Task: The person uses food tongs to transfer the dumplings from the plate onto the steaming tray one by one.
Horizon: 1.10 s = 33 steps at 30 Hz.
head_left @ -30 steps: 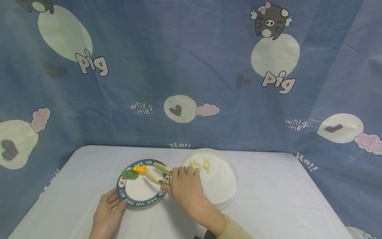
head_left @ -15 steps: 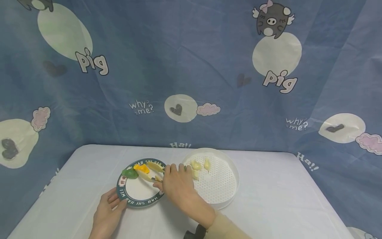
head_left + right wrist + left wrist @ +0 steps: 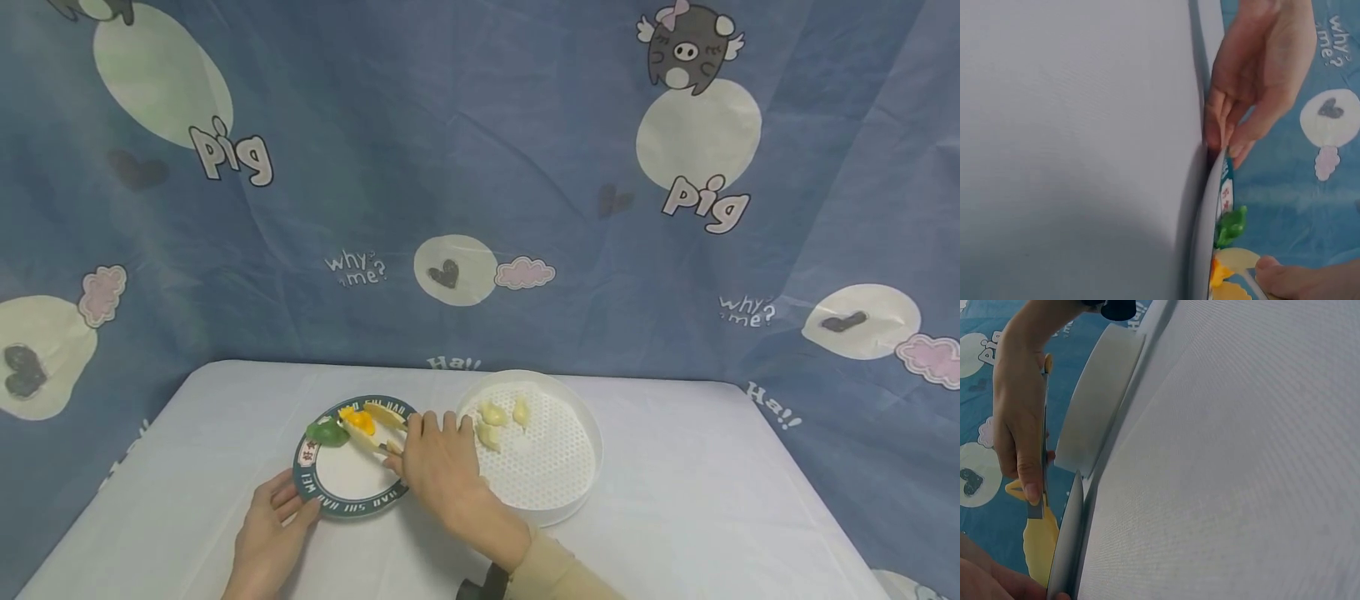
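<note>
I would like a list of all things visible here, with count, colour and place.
plate: 1, white with dark green rim, table left of centre
green piece: 1, green, plate's far left edge
orange piece: 1, orange, plate's far edge
tongs: 1, yellow, over the plate
steamer tray: 1, white, right of the plate
dumplings: about 3, pale yellow, far left of the tray
table: 1, white
backdrop: 1, blue, behind the table
left hand: holds plate's near rim
right hand: grips the tongs
</note>
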Motion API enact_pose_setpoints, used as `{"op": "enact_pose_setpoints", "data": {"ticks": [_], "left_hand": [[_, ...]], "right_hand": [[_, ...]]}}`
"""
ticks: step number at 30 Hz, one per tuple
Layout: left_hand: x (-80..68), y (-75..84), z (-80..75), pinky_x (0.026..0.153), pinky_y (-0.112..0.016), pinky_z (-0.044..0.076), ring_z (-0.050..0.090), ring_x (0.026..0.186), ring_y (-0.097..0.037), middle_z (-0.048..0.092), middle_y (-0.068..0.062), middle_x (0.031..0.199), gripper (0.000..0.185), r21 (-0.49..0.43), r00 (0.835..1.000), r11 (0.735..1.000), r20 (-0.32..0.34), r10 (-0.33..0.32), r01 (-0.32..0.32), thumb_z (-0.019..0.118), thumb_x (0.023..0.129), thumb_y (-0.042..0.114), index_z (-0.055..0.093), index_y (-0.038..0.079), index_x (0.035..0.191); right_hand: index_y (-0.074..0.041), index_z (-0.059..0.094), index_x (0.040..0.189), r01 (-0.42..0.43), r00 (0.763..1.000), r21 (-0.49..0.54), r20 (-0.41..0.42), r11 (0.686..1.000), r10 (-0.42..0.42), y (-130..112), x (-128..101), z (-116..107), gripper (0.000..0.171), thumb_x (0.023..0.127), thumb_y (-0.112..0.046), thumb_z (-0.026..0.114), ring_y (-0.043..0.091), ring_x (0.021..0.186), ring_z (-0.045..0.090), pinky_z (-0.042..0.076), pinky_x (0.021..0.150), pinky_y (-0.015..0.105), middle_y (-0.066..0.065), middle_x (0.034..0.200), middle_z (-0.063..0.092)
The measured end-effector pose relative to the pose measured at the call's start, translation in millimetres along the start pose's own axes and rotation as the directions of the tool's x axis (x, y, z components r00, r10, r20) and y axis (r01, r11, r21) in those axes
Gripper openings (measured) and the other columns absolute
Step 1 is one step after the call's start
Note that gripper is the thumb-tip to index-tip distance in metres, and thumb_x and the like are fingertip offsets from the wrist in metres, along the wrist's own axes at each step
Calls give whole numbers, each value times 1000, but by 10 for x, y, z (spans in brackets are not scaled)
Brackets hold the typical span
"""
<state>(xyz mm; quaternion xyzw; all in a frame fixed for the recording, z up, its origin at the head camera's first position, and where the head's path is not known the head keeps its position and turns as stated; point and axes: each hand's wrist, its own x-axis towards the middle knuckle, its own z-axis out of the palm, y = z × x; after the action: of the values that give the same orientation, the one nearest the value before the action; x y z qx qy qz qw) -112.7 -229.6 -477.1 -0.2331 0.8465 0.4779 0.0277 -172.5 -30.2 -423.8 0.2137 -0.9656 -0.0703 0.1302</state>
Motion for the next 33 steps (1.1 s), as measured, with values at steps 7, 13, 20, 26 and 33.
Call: {"op": "enact_pose_setpoints", "data": {"ticks": [7, 13, 20, 26, 33], "left_hand": [[-9, 2, -6, 115, -63, 49, 51, 145, -57, 41, -43, 160, 80, -11, 1000, 1000, 2, 7, -7, 55, 110, 24, 12, -14, 166], [-5, -2, 3, 114, -64, 49, 52, 144, -57, 42, -43, 158, 81, -1, 1000, 1000, -9, 9, -9, 56, 109, 24, 13, -15, 165], [3, -1, 7, 115, -64, 50, 52, 144, -57, 42, -43, 158, 80, 2, 1000, 1000, -12, 8, -8, 57, 109, 23, 14, -15, 165], [-1, -4, 7, 116, -63, 50, 51, 145, -57, 40, -44, 158, 81, 0, 1000, 1000, -1, 3, -3, 57, 109, 22, 12, -16, 165], [-12, 15, 4, 117, -64, 49, 50, 145, -57, 39, -43, 159, 81, -3, 1000, 1000, 0, -2, 2, 56, 109, 22, 11, -15, 165]], "right_hand": [[-13, 63, 111, 11, 999, -39, -42, 999, -12, -12, -33, 32, 58, 100, -69, 59, 20, 85, 62, 55, 82, 37, -1, 94, 67], [-13, 63, 110, 12, 999, -48, -46, 999, -14, -17, -40, 45, 58, 100, -70, 58, 20, 84, 62, 53, 79, 35, -1, 93, 66], [-13, 63, 110, 7, 999, -56, -49, 998, -10, -17, -41, 64, 57, 101, -69, 58, 19, 84, 62, 52, 79, 36, -1, 91, 66], [-14, 63, 112, 9, 999, -68, -33, 998, -12, -10, -42, 90, 58, 102, -71, 54, 19, 85, 61, 51, 81, 36, -2, 92, 65], [-13, 66, 116, 18, 999, -59, -45, 998, -20, 39, -78, 37, 61, 102, -71, 53, 18, 82, 58, 53, 79, 35, -2, 90, 62]]}}
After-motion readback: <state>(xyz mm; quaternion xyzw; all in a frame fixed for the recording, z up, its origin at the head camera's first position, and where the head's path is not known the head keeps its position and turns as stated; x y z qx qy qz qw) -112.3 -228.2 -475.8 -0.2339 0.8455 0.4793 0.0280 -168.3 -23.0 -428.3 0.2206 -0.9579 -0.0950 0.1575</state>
